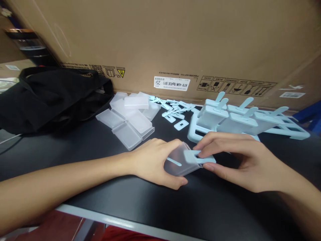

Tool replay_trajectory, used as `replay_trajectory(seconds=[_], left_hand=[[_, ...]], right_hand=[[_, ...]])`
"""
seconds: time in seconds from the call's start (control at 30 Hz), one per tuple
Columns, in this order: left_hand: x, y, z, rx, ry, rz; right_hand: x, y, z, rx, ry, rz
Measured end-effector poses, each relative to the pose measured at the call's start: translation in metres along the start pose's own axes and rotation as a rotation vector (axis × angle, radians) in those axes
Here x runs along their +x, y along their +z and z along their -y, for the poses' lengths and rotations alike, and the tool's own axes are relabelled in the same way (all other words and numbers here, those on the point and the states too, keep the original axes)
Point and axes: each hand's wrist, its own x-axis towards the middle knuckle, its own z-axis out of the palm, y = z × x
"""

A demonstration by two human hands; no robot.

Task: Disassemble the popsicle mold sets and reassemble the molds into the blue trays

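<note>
The left hand [155, 160] is lying on a smooth black table [105, 197] and wrapping around a small cloudy plastic cup [175, 162], a soft-cornered rectangular mould that is lying on its side. The thumb is pressing under the cup's near edge and the fingers are curling over its top, so the grip is closing snugly on it. A thin pale stick is showing through the frosted wall.

The right hand [240, 160] is meeting the cup's open end, pinching a flat pale blue lid [198, 156] between the thumb below and the forefinger on top. The lid is a matte rectangular plate with a slot in it, and it is sitting against the mouth of the cup. The other fingers are curling loosely, off the table.

Just beyond the hands, a pale blue rack [288, 130] is holding several filled moulds upright, each with a rounded blue handle sticking up at a slant. To its left a scatter of loose blue lids [175, 110] is lying flat near the back edge. Further left, a heap of empty frosted cups [130, 117] is resting in a loose pile, some overlapping. A black fabric bag [50, 97] is slumping at the far left, soft and creased. A large brown cardboard box [175, 40] with printed labels is standing along the back.
</note>
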Motion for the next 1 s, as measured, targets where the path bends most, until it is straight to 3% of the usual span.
replay_trajectory(seconds=[0.3, 0.8, 1.0], left_hand=[[-0.001, 0.001, -0.001, 0.033, 0.054, 0.035], [-0.004, 0.000, 0.000, -0.002, 0.103, 0.029], [-0.002, -0.002, 0.001, -0.076, 0.098, 0.041]], right_hand=[[-0.006, -0.012, 0.006, 0.098, 0.111, 0.185], [-0.011, -0.017, 0.012, 0.295, 0.182, 0.282], [-0.006, -0.007, 0.014, 0.329, 0.211, 0.292]])
